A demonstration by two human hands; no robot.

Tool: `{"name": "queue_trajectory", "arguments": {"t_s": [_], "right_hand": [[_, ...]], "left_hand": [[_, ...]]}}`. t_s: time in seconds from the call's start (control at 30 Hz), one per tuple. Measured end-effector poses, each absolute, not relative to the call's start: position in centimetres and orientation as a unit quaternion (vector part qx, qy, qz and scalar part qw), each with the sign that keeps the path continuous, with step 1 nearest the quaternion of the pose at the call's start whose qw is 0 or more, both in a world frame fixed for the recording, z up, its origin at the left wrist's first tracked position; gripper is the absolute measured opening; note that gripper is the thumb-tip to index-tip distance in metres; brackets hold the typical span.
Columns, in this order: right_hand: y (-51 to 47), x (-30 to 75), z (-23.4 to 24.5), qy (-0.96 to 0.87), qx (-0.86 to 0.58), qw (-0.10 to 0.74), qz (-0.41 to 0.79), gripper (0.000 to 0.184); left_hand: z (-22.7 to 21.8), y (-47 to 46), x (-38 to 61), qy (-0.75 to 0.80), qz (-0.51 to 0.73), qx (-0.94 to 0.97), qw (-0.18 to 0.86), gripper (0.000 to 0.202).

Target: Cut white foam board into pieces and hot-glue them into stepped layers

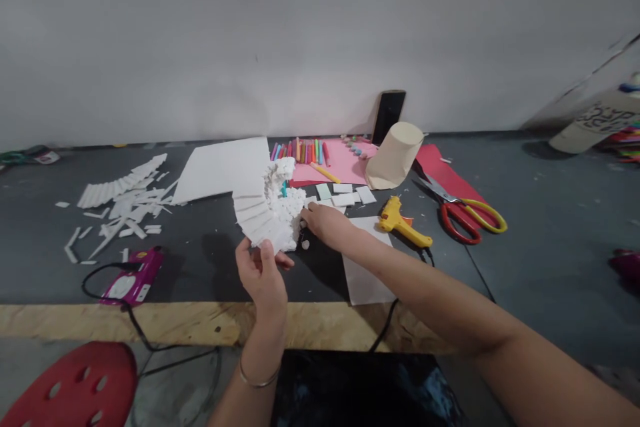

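A white craft piece is raised a little over the dark table, with flat strips fanned in a curve along its left side and lumpy white bits on its right. A spot of teal shows in its middle. My left hand grips its lower edge, thumb on top and fingers underneath. At the right edge of the piece, my right hand has its fingertips pressed together; what they pinch, if anything, is hidden. Small white tiles lie just beyond this hand. A small round pale bit is below its fingers.
A yellow glue gun with a cable lies right of a white sheet. Scissors, a cream paper cone, a phone and crayons stand or lie behind. White scraps and a magenta power box are left.
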State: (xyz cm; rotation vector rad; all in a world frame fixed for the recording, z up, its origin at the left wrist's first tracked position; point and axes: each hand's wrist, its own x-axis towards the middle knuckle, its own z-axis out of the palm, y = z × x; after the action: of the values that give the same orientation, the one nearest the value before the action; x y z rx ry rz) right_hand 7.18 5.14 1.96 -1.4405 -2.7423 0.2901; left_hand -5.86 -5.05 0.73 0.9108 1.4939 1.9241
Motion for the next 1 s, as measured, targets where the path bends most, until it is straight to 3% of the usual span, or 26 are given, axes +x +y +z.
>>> {"name": "queue_trajectory", "arguments": {"t_s": [0.3,0.5,0.8,1.0], "right_hand": [[3.2,9.1,2.0,-0.883,-0.429,0.081,0.171,0.020],[2.1,9.0,1.2,-0.890,-0.375,0.126,0.228,0.042],[1.3,9.3,1.0,-0.867,-0.421,0.139,0.227,0.018],[1.2,9.5,1.1,-0.884,-0.417,0.098,0.188,0.029]], "left_hand": [[0.9,-5.1,-5.7,0.551,0.712,0.341,0.271,0.035],[1.0,-5.0,-5.7,0.556,0.711,0.341,0.263,0.036],[0.9,-5.0,-5.5,0.557,0.698,0.366,0.262,0.035],[0.7,-5.1,-5.3,0.555,0.674,0.402,0.277,0.034]]}}
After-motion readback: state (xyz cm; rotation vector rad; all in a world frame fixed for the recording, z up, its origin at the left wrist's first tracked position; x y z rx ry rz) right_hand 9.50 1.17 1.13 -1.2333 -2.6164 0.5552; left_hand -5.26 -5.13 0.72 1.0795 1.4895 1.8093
